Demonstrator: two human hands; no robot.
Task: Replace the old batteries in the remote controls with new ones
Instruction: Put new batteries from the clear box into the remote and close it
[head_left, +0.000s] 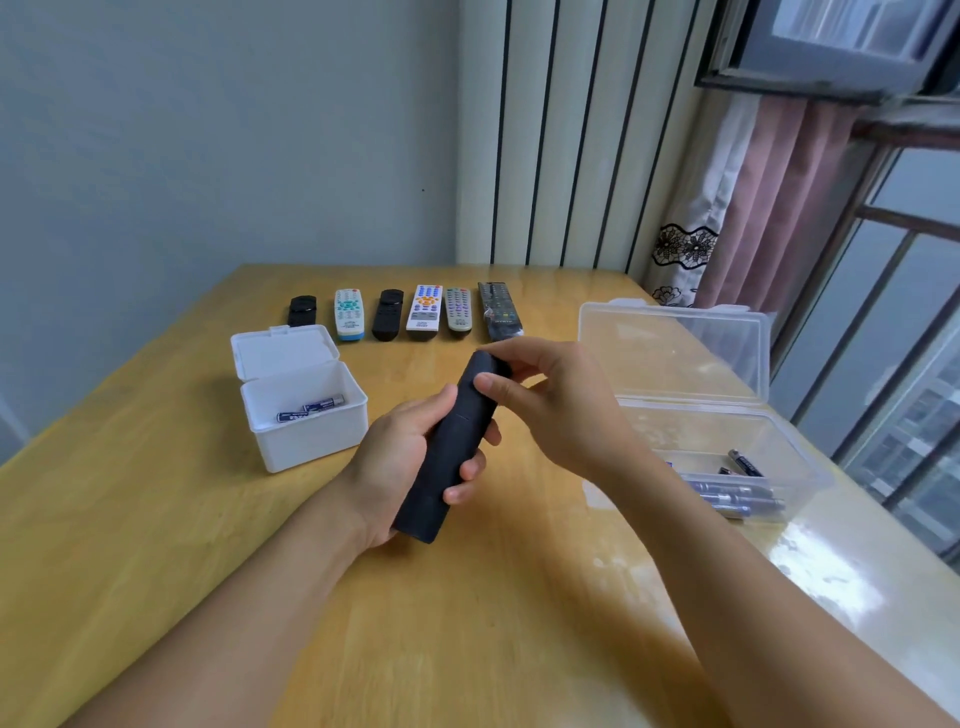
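Note:
A black remote (451, 448) is held above the middle of the table, back side up. My left hand (410, 457) grips its lower half from below. My right hand (545, 395) pinches its far end, thumb on top and fingers curled over the tip. A white box (306, 415) at the left, lid open, holds two blue batteries (310, 409). At the right, a clear plastic box (727, 415) with its lid up holds several batteries (732, 491). Several remotes (405, 312) lie in a row at the far side.
The wooden table (208, 545) ends at a grey wall on the left and a striped panel behind. A curtain (753, 208) and a window (909, 312) stand at the right, close to the clear box.

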